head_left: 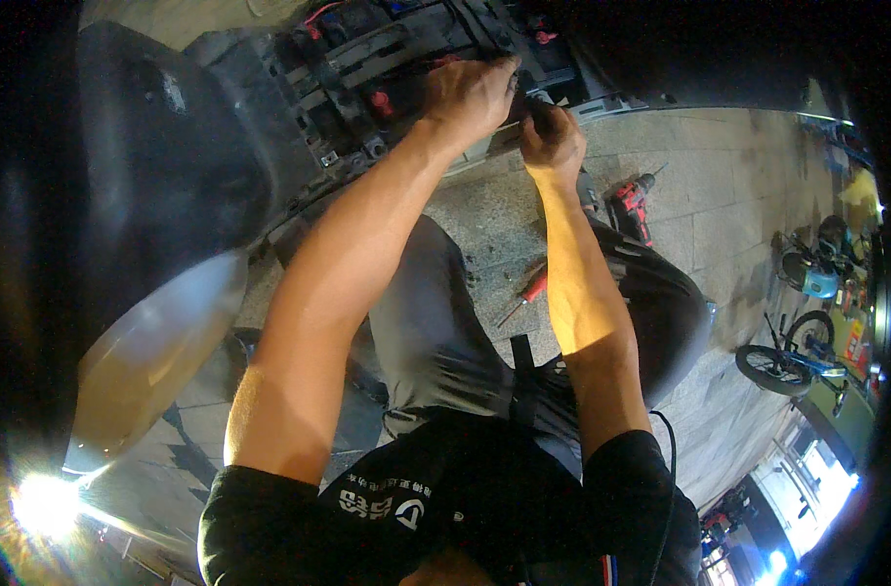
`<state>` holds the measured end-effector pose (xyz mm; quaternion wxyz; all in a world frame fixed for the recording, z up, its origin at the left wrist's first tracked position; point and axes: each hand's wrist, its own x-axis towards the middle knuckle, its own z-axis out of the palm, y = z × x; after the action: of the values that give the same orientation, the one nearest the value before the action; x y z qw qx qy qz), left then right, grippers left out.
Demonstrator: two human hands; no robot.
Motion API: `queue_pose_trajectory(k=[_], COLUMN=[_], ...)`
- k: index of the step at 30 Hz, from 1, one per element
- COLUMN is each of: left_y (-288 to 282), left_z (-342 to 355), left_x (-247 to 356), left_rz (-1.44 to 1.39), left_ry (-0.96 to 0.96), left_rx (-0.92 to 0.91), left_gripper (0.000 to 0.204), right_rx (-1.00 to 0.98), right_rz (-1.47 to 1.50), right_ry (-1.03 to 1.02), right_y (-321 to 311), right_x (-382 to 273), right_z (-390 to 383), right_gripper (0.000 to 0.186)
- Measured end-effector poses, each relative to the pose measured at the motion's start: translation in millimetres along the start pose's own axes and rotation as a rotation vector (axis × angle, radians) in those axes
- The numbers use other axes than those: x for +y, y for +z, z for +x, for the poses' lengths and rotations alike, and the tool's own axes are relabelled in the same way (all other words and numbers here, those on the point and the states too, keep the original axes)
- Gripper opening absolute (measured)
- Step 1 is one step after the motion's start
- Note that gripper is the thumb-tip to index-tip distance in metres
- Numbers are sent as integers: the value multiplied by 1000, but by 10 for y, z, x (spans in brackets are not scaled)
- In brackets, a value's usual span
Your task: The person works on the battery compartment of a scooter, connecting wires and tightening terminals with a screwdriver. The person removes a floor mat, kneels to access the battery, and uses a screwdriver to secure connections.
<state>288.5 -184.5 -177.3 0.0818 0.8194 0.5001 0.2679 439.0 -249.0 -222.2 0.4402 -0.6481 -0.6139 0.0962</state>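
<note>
Both my arms reach up and forward into the open underside of a black scooter [367, 68], where black plastic frames, wires and red connectors show. My left hand [470, 93] is clenched over a dark part at the edge of that compartment. Close beside it, my right hand [553, 137] grips a small dark object, perhaps a tool handle or a cable; what it is stays hidden by the fingers. The two hands nearly touch.
A red-handled screwdriver [525, 293] and a red and black cordless drill [633, 205] lie on the stone paving by my knees. The scooter's black body panel [143, 195] fills the left. Small bicycles [792, 361] stand at the right.
</note>
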Motion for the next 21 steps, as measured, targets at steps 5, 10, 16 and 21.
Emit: queue_pose_trajectory(k=[5,10,16,21], left_y=[24,34,10,57], left_z=[-14,9,-20,-33], left_x=[15,8,47,50], left_rz=[-26,-16,-51,-106], left_ry=[15,2,-27,-4], left_rx=[56,22,19,81], left_gripper=[30,29,11,11], right_rx=[1,21,38,69], right_rz=[-101,-94,-41,-115], right_ry=[28,2,39,-35], right_y=[-7,-7,35,77], right_x=[12,5,-37,-9], right_z=[35,26,25,4], right_gripper=[19,19,17,14])
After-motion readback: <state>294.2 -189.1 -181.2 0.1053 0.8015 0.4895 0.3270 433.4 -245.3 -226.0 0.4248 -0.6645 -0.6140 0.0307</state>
